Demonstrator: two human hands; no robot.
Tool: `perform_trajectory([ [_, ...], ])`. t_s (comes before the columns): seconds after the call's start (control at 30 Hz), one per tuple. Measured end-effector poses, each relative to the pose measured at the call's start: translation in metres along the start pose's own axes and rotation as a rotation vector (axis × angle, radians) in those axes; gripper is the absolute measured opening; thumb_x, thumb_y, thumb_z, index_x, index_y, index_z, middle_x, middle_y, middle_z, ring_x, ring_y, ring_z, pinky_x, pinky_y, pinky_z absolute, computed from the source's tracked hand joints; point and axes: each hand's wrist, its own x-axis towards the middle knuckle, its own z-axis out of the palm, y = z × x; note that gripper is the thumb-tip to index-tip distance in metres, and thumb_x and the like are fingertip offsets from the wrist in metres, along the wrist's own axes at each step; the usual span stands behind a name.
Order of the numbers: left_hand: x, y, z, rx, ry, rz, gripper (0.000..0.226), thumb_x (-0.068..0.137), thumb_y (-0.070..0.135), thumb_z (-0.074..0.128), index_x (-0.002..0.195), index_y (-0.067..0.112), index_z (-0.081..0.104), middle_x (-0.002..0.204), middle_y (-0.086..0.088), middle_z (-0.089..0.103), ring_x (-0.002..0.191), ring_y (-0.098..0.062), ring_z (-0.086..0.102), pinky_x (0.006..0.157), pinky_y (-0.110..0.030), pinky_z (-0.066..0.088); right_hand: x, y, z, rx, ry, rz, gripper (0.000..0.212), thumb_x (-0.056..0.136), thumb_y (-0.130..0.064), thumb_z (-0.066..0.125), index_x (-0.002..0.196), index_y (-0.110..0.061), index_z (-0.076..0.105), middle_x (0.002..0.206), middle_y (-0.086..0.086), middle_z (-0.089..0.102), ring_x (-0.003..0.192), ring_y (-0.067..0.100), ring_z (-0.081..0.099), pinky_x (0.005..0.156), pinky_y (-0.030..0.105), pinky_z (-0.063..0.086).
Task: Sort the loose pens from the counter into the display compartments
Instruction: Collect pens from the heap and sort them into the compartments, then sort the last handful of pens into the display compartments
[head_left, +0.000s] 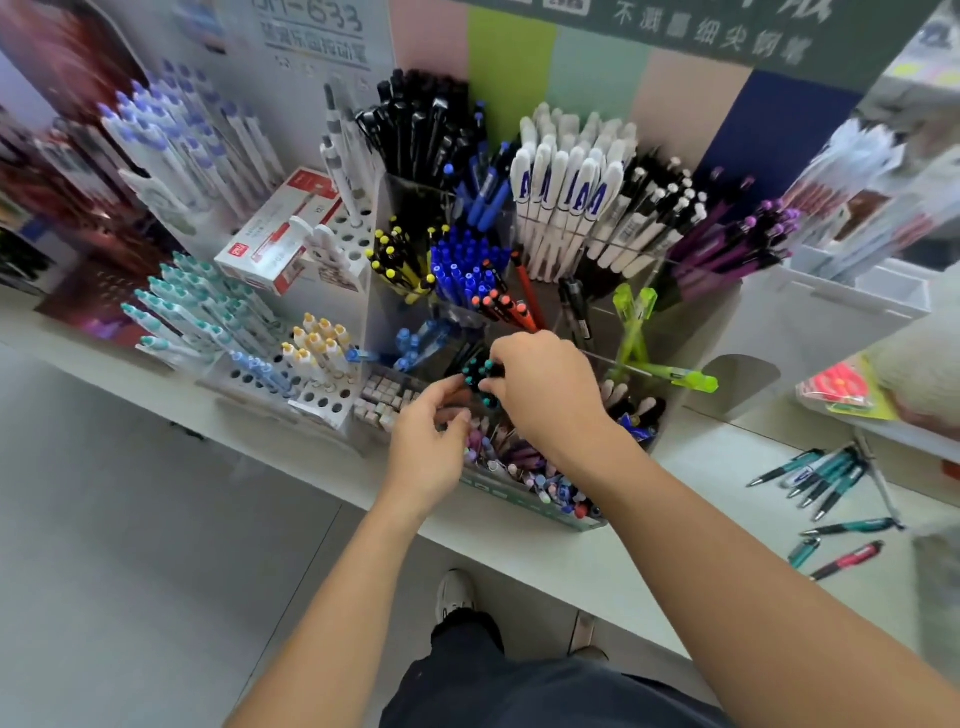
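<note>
Around your hands the display (540, 499) is crowded: blue-capped pens (467, 265) and yellow-tipped black pens (402, 260) stand in the middle compartments, white pens with blue lettering (566, 192) rise behind them, purple ones (727, 244) lean to the far right, and lime green pens (639, 332) tilt just right of your right hand. A red and white box (283, 228) lies on the perforated white rack (332, 402) to the left. Orange-tipped pens (506, 306) stand directly beyond your knuckles, close to where you reach.

Your right hand (545, 384) is curled around a bundle of black pens with teal tips (480, 375), gripping them over a near-centre compartment of the display. Your left hand (428, 441) sits just left of it, fingers bent, fingertips touching the lower end of that bundle; whether it truly pinches it, you cannot tell.

The loose pens (821, 478) lie on the counter (571, 566) well to the right: a fan of teal and black ones, with a red and black pen (849, 560) nearest you
</note>
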Motion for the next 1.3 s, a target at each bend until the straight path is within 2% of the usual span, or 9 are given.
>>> perform_trajectory([
  [0.2, -0.007, 0.008, 0.001, -0.072, 0.074, 0.026, 0.041, 0.097, -0.005, 0.056, 0.124, 0.025, 0.064, 0.114, 0.001, 0.071, 0.102, -0.011, 0.068, 0.075, -0.018, 0.057, 0.001, 0.002, -0.015, 0.076, -0.195, -0.02, 0.012, 0.1, -0.024, 0.06, 0.103, -0.014, 0.065, 0.1, 0.011, 0.066, 0.097, 0.036, 0.066, 0.068, 0.036, 0.044],
  [0.4, -0.041, 0.075, 0.029, -0.141, 0.174, 0.304, 0.012, 0.098, 0.016, 0.065, 0.097, 0.027, 0.069, 0.083, 0.01, 0.068, 0.074, -0.009, 0.063, 0.065, -0.019, 0.051, -0.106, 0.067, -0.042, 0.542, 0.327, -0.029, 0.015, 0.099, -0.023, 0.061, 0.098, -0.017, 0.075, 0.088, -0.007, 0.074, 0.079, 0.013, 0.066, 0.072, 0.028, 0.051],
  [0.5, -0.064, 0.109, 0.079, -0.086, -0.126, 0.473, 0.009, 0.096, 0.014, 0.067, 0.091, 0.021, 0.069, 0.075, 0.007, 0.067, 0.068, -0.011, 0.062, 0.062, -0.024, 0.051, -0.158, 0.147, -0.014, 0.613, 0.413, 0.42, 0.01, 0.094, -0.021, 0.067, 0.089, -0.018, 0.076, 0.074, -0.011, 0.07, 0.063, 0.011, 0.063, 0.064, 0.025, 0.049],
  [0.6, -0.078, 0.116, 0.154, 0.14, -0.485, 0.488, 0.009, 0.09, 0.027, 0.074, 0.096, 0.023, 0.068, 0.079, 0.01, 0.067, 0.07, -0.008, 0.063, 0.063, -0.018, 0.048, -0.208, 0.242, 0.041, 0.824, 0.227, 1.092, 0.008, 0.085, -0.019, 0.069, 0.084, -0.011, 0.071, 0.073, 0.002, 0.07, 0.061, 0.021, 0.07, 0.062, 0.035, 0.059],
  [0.73, -0.08, 0.084, 0.255, 0.589, -0.747, 0.33, 0.046, 0.087, 0.045, 0.073, 0.127, 0.026, 0.058, 0.111, 0.008, 0.063, 0.096, -0.012, 0.062, 0.086, -0.031, 0.052, -0.254, 0.291, 0.095, 0.902, -0.014, 1.403, 0.04, 0.068, -0.035, 0.087, 0.075, -0.006, 0.06, 0.073, 0.02, 0.069, 0.059, 0.032, 0.07, 0.059, 0.042, 0.062],
  [0.83, -0.068, 0.062, 0.312, 0.764, -0.76, 0.267, 0.055, 0.089, 0.041, 0.07, 0.136, 0.017, 0.053, 0.127, -0.002, 0.06, 0.11, -0.021, 0.059, 0.091, -0.032, 0.048, -0.251, 0.29, 0.118, 0.836, -0.036, 1.381, 0.049, 0.068, -0.047, 0.089, 0.074, -0.008, 0.06, 0.072, 0.011, 0.069, 0.054, 0.024, 0.065, 0.044, 0.025, 0.043],
  [1.0, -0.035, 0.039, 0.371, 0.954, -0.724, 0.154, 0.046, 0.094, 0.025, 0.059, 0.134, 0.004, 0.052, 0.138, -0.017, 0.053, 0.122, -0.033, 0.054, 0.097, -0.034, 0.043, -0.222, 0.316, 0.138, 0.802, 0.101, 1.295, 0.032, 0.078, -0.033, 0.081, 0.088, -0.007, 0.065, 0.093, 0.012, 0.07, 0.089, 0.033, 0.069, 0.066, 0.03, 0.047],
  [1.13, -0.025, 0.028, 0.391, 1.025, -0.692, 0.133, 0.071, 0.086, 0.043, 0.068, 0.141, 0.007, 0.04, 0.146, -0.015, 0.035, 0.13, -0.036, 0.043, 0.104, -0.042, 0.041, -0.219, 0.356, 0.116, 0.717, 0.295, 1.274, 0.032, 0.092, -0.037, 0.07, 0.082, -0.006, 0.071, 0.075, 0.007, 0.066, 0.078, 0.031, 0.066, 0.062, 0.027, 0.038],
  [1.3, -0.039, 0.024, 0.425, 1.163, -0.649, 0.294, 0.122, 0.053, 0.086, 0.073, 0.139, 0.011, 0.033, 0.135, -0.009, 0.036, 0.123, -0.032, 0.039, 0.099, -0.047, 0.041, -0.179, 0.412, 0.097, 0.495, 0.26, 1.084, 0.045, 0.094, -0.018, 0.06, 0.138, -0.01, 0.05, 0.141, 0.014, 0.051, 0.13, 0.035, 0.048, 0.104, 0.044, 0.044],
])
